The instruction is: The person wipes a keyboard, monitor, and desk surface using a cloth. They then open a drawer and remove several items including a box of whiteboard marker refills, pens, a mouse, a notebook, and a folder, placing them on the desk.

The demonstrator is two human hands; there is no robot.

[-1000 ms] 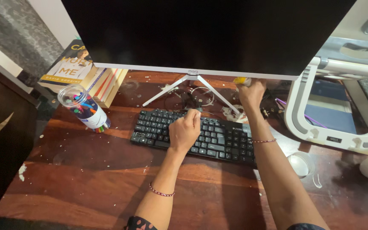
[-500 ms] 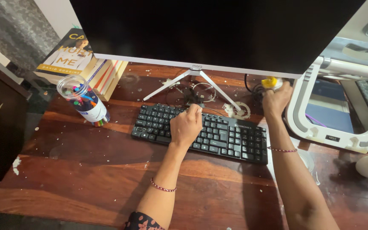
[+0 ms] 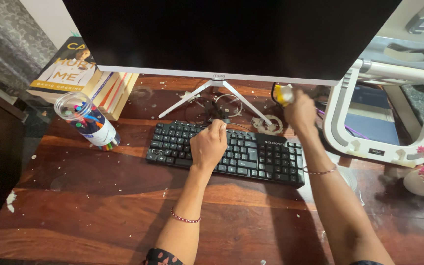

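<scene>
Black keyboard (image 3: 251, 154) | I'm resting my curled left hand (image 3: 208, 145) on it | right hand (image 3: 300, 112) is gripping yellow-white cloth (image 3: 283, 93)

A home desk for computer work: a scuffed reddish-brown wooden tabletop (image 3: 99, 211); a black rectangular keyboard (image 3: 261, 157) at centre; a wide dark flat monitor (image 3: 231, 34) at twelve o'clock; stacked paperback books (image 3: 82, 73) at ten o'clock.

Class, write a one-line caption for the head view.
Left hand rests on black keyboard; right hand holds yellow-white cloth below dark monitor.
</scene>
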